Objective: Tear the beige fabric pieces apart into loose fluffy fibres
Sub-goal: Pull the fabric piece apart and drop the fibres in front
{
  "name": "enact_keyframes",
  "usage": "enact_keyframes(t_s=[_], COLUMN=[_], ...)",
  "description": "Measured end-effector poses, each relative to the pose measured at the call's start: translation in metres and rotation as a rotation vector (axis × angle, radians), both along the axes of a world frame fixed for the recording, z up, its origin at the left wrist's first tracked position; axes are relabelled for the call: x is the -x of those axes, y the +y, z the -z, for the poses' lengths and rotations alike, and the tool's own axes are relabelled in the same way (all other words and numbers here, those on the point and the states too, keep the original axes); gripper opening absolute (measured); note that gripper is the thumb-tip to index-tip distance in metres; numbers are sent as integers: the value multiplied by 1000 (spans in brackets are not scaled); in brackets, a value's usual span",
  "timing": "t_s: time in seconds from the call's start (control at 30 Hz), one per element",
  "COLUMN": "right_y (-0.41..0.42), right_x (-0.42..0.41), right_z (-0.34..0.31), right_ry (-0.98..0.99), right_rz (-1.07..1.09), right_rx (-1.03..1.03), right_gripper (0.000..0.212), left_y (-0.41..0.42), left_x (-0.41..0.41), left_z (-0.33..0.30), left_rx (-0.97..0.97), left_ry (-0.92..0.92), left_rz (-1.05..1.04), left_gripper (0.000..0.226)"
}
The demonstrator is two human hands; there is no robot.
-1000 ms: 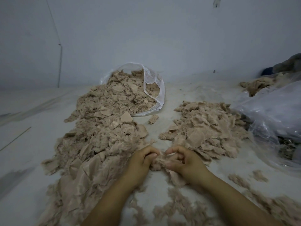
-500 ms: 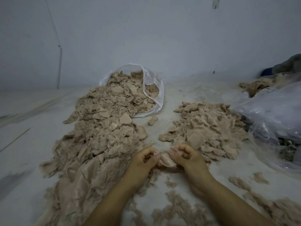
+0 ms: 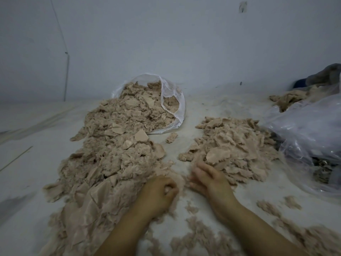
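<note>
Two hands work apart near the floor's front edge, left hand (image 3: pixel 160 190) curled on a fibre tuft, right hand (image 3: pixel 206 177) flat-fingered reaching the right fabric pile (image 3: pixel 238 145), likely to pick another piece.

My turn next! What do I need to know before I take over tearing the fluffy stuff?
Left hand: fingers curled, fibres around them; whether it grips any is unclear.
Right hand: fingers look fairly straight but blurred, at the near edge of the right-hand pile; it seems to hold nothing.
Things: big heap of beige pieces on the left, spilling from the clear bag. Loose fluffy fibres lie near the arms.
Done: some fabric is already fluff.
Left: most pieces in both piles look untorn. Pick one and pull it apart.
</note>
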State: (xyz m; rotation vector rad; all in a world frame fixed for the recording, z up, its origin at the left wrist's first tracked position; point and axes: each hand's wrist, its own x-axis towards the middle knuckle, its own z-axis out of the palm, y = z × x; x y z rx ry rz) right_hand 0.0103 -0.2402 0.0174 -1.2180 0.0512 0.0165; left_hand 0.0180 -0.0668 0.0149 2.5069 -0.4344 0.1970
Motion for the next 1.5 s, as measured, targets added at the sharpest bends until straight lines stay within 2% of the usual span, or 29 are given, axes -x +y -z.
enact_keyframes(t_s=[0.1, 0.13, 0.2, 0.27, 0.33, 0.37, 0.43, 0.47, 0.5, 0.57, 0.6, 0.63, 0.7, 0.8, 0.83, 0.9, 1.0, 1.03, 1.1, 1.17, 1.23, 1.33, 1.4, 1.5], right_y=[4, 5, 12, 18, 16, 14, 9, 9, 10, 15, 17, 18, 14, 2, -1, -5, -3, -1, 3, 4, 3, 2, 3, 0], right_x=[-6, -9, -11, -10, -8, -8, -7, -5, -4, -4, -4, -4, -2, 3, 4, 4, 5, 7, 9, 8, 9, 11, 11, 6], right_z=[9, 9, 5, 5, 6, 7, 6, 3, 2, 6, 6, 7, 6, 1, -1, -2, -3, -2, 0, 1, 0, -1, 0, 1], right_ry=[-164, -187, -182, -205, -237, -228, -205, -201, -191, -215, -258, -292, -293, -177, -141, -93, -91, -107, -152, -198, -246, -364, -426, -352], right_rz=[52, 62, 32, -1, 18, 32, 40, 31, 11, -21, -17, 4, 40, 28, 29, 30, -67, -109, -142, -111, -114, -220, -248, -229], right_rx=[917, 1096, 1295, 1390, 1320, 1232, 1041, 1009, 1030, 1230, 1317, 1311, 1026, 343, 204, 85, 147, 187, 269, 399, 536, 836, 1037, 1087], right_gripper=[40, 45, 49, 34, 14, 14, 23, 26, 28, 28, 22, 16, 15, 25, 30, 32, 28, 25, 18, 12, 14, 14, 15, 21], left_y=[2, 3, 2, 0, 0, 0, 1, 1, 0, -1, -1, -1, 2, 9, 10, 10, 5, 2, -5, -10, -11, -7, -7, -6], left_x=[2, 2, 3, 4, 3, 3, 1, 0, 1, 1, 2, 2, -1, -5, -7, -8, -1, 2, 5, 6, 5, 5, 3, 2], left_z=[-2, -2, -2, -2, -2, -1, 1, 2, 2, 2, 3, 3, 2, 2, 3, 4, -4, -6, -8, -8, -9, -12, -9, -2], left_rx=[92, 99, 128, 180, 229, 216, 164, 152, 155, 197, 210, 194, 127, 54, 13, 20, 249, 342, 493, 523, 567, 681, 611, 342], left_ry=[44, 68, 112, 94, 45, 33, 46, 67, 81, 103, 117, 125, 115, 78, 41, -14, -136, -127, 3, 39, -1, 63, 117, 173], left_rz=[84, 125, 194, 208, 177, 161, 153, 161, 168, 182, 185, 181, 155, 93, 65, -14, -39, -14, 54, 122, 88, 5, 4, 46], left_gripper=[5, 6, 12, 15, 11, 14, 38, 50, 58, 65, 66, 65, 57, 44, 39, 30, 21, 22, 27, 13, 22, 32, 28, 8])
